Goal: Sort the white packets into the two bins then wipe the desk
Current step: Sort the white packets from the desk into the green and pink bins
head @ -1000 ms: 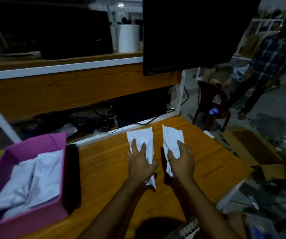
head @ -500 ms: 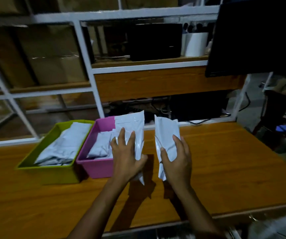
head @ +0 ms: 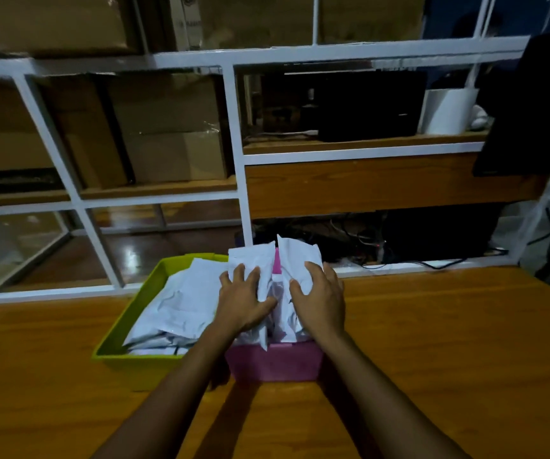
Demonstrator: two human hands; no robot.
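White packets (head: 250, 261) sit crumpled over the pink bin (head: 273, 362), one clutched by the left hand (head: 245, 301), one by the right hand (head: 321, 301). They look light, limp, probably slick; a mid-body pinch should hold.

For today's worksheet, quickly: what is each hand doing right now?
Left hand: grips a white packet.
Right hand: grips the other white packet.
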